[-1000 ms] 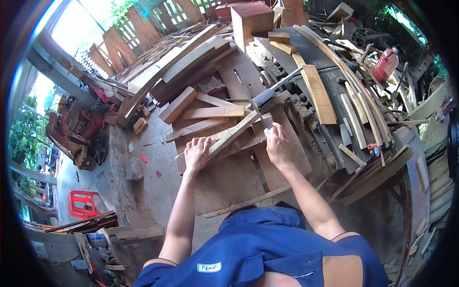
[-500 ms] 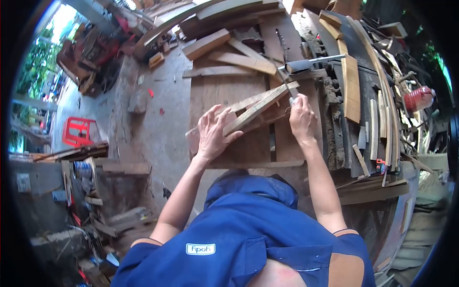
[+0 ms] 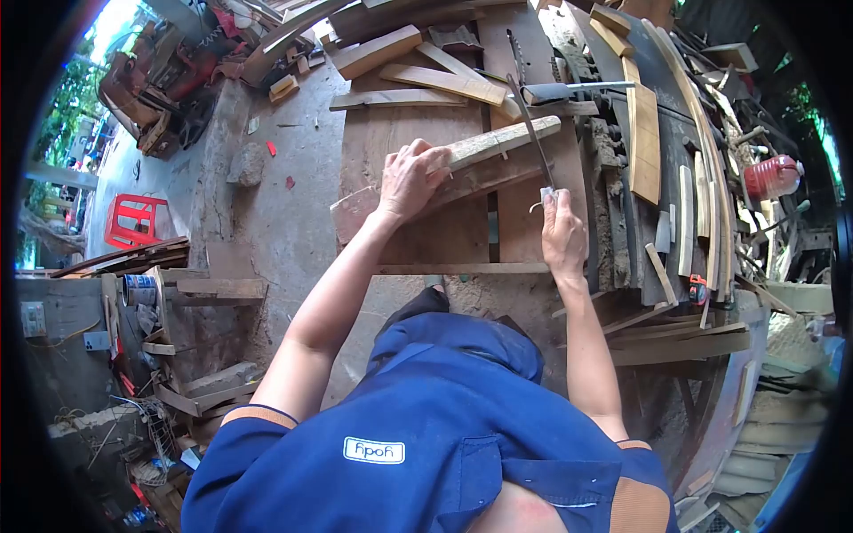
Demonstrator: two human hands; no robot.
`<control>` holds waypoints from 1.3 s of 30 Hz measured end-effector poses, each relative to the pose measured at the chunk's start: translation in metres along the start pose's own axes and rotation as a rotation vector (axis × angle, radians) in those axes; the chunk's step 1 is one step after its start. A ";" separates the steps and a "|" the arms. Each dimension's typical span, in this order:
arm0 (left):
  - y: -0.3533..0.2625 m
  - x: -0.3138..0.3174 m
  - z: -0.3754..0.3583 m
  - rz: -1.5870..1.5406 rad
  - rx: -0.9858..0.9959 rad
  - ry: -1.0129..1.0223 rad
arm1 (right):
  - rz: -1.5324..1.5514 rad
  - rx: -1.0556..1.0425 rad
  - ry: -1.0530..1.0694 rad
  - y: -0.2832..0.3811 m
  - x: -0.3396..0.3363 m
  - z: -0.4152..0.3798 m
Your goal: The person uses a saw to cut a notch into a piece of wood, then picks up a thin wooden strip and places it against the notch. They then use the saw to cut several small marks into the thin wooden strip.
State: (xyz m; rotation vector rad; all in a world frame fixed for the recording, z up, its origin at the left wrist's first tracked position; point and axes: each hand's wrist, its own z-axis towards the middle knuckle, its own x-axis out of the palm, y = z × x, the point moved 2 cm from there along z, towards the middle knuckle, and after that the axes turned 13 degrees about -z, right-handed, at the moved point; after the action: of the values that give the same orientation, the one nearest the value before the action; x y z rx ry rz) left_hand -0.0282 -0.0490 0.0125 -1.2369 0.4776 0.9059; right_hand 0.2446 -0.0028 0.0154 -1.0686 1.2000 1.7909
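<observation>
Shift since the last view: the pale wooden strip (image 3: 502, 142) has swung to a flatter slant, and the left hand (image 3: 412, 179), spread wide before, has drawn in around its near-left end.
Left hand: back upward, fingers bunched and curled over the strip, gripping it.
Left arm: bent at the elbow, forearm reaching far and rightward.
Right hand: fingers closed, pinching the white-wrapped near end of the long thin blade (image 3: 530, 124) (image 3: 564, 233).
Right arm: forearm stretched nearly straight away from the body, leaning slightly left.
Strip: over the bench (image 3: 369, 147), running from the left hand to a far-right end beside the blade; whether they touch, I cannot tell.
Blade: slanting far and slightly left, crossing the strip near its right end.
Just below the strip: a rough board (image 3: 355, 209), slanting much the same way.
Beyond the strip: loose wood pieces (image 3: 444, 82) and a grey-handled tool (image 3: 546, 93).
</observation>
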 end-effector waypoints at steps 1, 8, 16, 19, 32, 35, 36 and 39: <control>-0.001 -0.003 -0.004 0.000 0.001 0.009 | 0.001 0.008 0.004 0.001 -0.001 -0.008; 0.006 -0.011 -0.022 -0.014 -0.122 -0.050 | 0.048 -0.136 0.206 0.032 0.009 -0.032; 0.008 -0.010 -0.024 -0.009 -0.226 -0.045 | -0.059 -0.281 0.316 0.078 0.021 -0.016; 0.004 -0.006 -0.027 0.028 -0.212 -0.080 | -0.063 -0.244 0.350 0.083 0.020 -0.013; 0.001 -0.011 -0.025 0.046 -0.248 -0.047 | -0.015 -0.210 0.454 0.083 0.010 -0.014; 0.002 -0.009 -0.023 0.043 -0.270 -0.056 | -0.096 -0.265 0.439 0.087 0.010 -0.014; 0.001 -0.009 -0.023 0.041 -0.276 -0.064 | -0.117 -0.299 0.404 0.089 0.011 -0.016; -0.003 -0.012 -0.021 0.082 -0.293 -0.046 | -0.158 -0.300 0.360 0.092 0.012 -0.018</control>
State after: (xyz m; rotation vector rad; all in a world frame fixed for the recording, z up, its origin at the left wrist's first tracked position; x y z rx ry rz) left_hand -0.0299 -0.0731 0.0169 -1.4664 0.3698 1.1001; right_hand 0.1632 -0.0469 0.0321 -1.6679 1.0296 1.7360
